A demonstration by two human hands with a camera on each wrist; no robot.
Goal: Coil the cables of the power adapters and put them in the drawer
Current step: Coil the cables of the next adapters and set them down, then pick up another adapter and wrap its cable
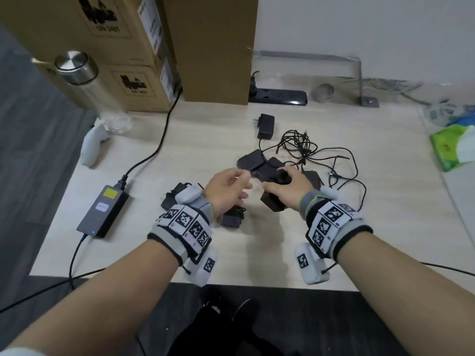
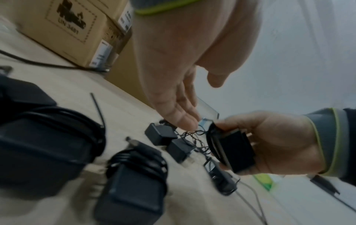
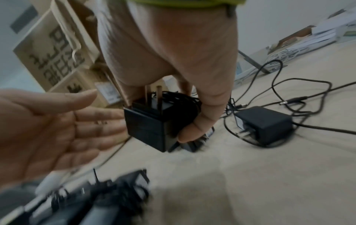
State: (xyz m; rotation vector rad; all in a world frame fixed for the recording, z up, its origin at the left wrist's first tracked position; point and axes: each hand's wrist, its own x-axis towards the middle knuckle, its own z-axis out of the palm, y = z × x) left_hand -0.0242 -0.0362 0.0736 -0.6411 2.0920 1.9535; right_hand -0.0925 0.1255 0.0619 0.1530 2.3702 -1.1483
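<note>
My right hand (image 1: 285, 185) (image 3: 173, 97) grips a black power adapter (image 1: 273, 201) (image 3: 150, 126) (image 2: 237, 150) with its cable wound around it, held just above the table. My left hand (image 1: 228, 187) (image 2: 177, 109) (image 3: 57, 126) is open, fingers straight, palm facing the adapter a little to its left. Several more black adapters (image 1: 253, 160) lie behind the hands with a tangle of loose cables (image 1: 308, 150); one adapter (image 1: 266, 125) lies farther back. Coiled adapters (image 1: 231, 217) (image 2: 134, 182) lie under my left wrist. No drawer is in view.
A laptop power brick (image 1: 102, 214) with its cord lies at the left. Cardboard boxes (image 1: 123, 47), a steel-capped bottle (image 1: 77, 65) and a black power strip (image 1: 280, 96) stand at the back. A green tissue pack (image 1: 455, 147) sits at the right edge.
</note>
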